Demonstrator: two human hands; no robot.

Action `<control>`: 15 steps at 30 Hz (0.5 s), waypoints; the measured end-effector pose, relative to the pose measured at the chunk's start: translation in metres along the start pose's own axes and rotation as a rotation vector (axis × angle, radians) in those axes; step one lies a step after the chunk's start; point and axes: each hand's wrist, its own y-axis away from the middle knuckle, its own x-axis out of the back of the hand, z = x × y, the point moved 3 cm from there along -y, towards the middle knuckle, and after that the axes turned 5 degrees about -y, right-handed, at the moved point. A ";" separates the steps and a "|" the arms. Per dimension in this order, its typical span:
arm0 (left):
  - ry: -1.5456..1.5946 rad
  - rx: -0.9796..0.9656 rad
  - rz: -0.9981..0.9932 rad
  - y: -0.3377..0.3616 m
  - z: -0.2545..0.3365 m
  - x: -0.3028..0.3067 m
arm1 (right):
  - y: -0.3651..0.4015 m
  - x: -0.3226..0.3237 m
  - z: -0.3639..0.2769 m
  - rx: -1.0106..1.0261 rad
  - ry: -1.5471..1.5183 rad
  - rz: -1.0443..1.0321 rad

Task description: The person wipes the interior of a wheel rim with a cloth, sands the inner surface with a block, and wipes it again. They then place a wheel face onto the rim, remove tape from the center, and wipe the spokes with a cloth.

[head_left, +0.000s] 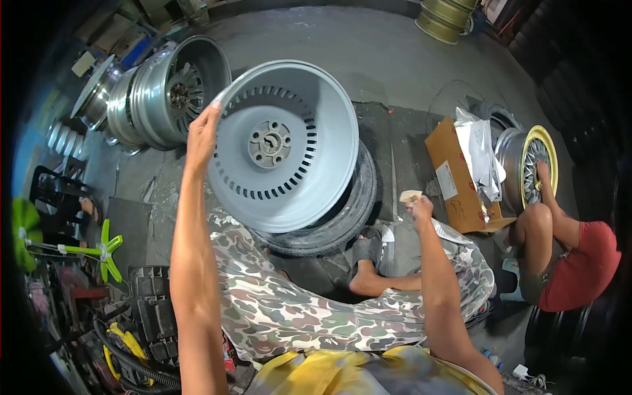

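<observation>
My left hand point(203, 135) is closed on the upper left edge of a grey wheel rim point(237, 131), which is tilted so that its inside faces me. The rim has a ring of slots around its hub and several bolt holes. Its lower part rests on a black tyre point(316, 245) lying flat on the floor. Away from the rim on the right, my right hand point(421, 209) pinches a small folded beige sheet point(411, 196); its material is hard to make out.
Several metal rims point(155, 92) stand at the upper left. Right of my hand is an open cardboard box point(454, 178) with papers. Beyond it a person in red point(582, 270) touches a yellow-edged rim point(552, 141). A green fan point(105, 250) stands at the left.
</observation>
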 end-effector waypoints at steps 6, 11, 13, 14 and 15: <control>0.015 -0.059 0.040 0.015 0.026 -0.006 | 0.044 -0.018 0.051 0.186 0.537 0.120; 0.052 -0.046 0.016 0.013 0.023 -0.004 | 0.064 -0.024 0.106 0.019 0.909 0.001; 0.015 -0.083 0.030 0.011 0.015 -0.001 | 0.072 -0.028 0.104 -0.033 0.952 0.037; 0.004 -0.106 0.039 0.006 0.005 0.002 | 0.071 -0.029 0.107 -0.023 0.942 0.019; 0.026 -0.115 0.058 0.008 0.010 -0.001 | 0.070 -0.026 0.105 -0.008 0.976 0.013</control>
